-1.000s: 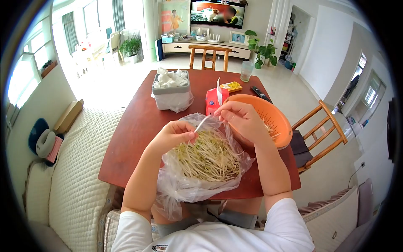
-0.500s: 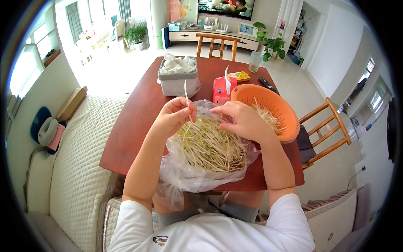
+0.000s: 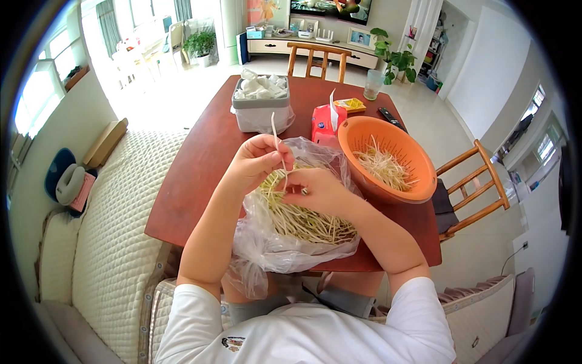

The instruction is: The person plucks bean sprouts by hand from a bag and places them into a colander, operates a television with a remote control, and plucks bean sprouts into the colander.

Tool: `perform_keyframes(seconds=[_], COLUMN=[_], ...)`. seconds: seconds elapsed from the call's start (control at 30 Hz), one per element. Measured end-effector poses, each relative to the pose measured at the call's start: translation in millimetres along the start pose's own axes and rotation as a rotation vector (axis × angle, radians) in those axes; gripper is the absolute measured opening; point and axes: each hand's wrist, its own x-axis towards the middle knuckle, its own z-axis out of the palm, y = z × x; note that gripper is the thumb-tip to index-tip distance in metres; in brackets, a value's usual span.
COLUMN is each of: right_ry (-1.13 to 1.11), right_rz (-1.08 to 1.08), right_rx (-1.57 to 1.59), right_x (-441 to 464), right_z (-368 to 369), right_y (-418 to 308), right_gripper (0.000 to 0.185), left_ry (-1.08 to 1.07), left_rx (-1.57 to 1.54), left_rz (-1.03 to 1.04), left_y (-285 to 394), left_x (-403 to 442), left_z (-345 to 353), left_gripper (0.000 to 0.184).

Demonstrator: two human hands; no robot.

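Between the thumb and fingers of my left hand (image 3: 260, 162) is a single long white bean sprout (image 3: 274, 126), held nearly upright. Just below and to the right, my right hand (image 3: 316, 189) has its fingertips closed at the lower end of that same sprout. Both hands are over a clear plastic bag (image 3: 257, 255), spread open on the table. A heap of bean sprouts (image 3: 312, 224) lies in it, partly covered by my right hand. An orange colander (image 3: 424, 176) stands to the right, with a smaller pile of pale sprouts (image 3: 383, 167) inside.
On the red-brown table (image 3: 182, 200) stand a grey bin (image 3: 260, 112) full of crumpled tissues, a red tissue pack (image 3: 324, 123), a yellow packet (image 3: 350, 105), a remote (image 3: 391, 118) and a glass (image 3: 373, 85). Wooden chairs (image 3: 479, 182) are at the right and far sides.
My right hand has moved left and down from beside the bag's far edge to the sprout's lower end, its fingers closing. My left hand still holds the sprout. The view has shifted slightly.
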Motion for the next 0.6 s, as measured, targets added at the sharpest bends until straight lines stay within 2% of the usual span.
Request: perform_keyframes(seconds=[0.07, 0.17, 0.23, 0.33, 0.47, 0.53, 0.6], right_ry=[0.052, 0.096, 0.076, 0.073, 0.11, 0.094, 0.133], right_rz=[0.008, 0.031, 0.036, 0.092, 0.15, 0.128, 0.122], right_rx=[-0.019, 0.101, 0.052, -0.002, 0.123, 0.067, 0.111], right_x=[0.4, -0.4, -6.2, -15.2, -22.1, -21.9, -22.2], right_z=[4.6, -8.7, -28.1, -53.8, -68.4, -69.6, -70.6], right_y=[-0.2, 4.5, -8.5, -19.2, -22.7, -25.6, -21.4], right_gripper=[0.017, 0.019, 0.017, 0.016, 0.01, 0.009, 0.009], left_ry=[-0.003, -0.001, 0.009, 0.006, 0.035, 0.084, 0.023], left_rx=[-0.011, -0.12, -0.232, -0.241, -0.194, -0.151, -0.22], left_rz=[0.038, 0.091, 0.123, 0.132, 0.049, -0.003, -0.066], left_y=[-0.2, 2.4, 1.4, 2.9, 6.7, 6.5, 7.9], left_x=[0.8, 1.4, 1.1, -0.1, 1.7, 3.3, 4.0], left_z=[0.3, 0.7, -2.0, -3.3, 2.6, 9.0, 3.6], left_gripper=[0.009, 0.01, 0.013, 0.014, 0.013, 0.011, 0.01])
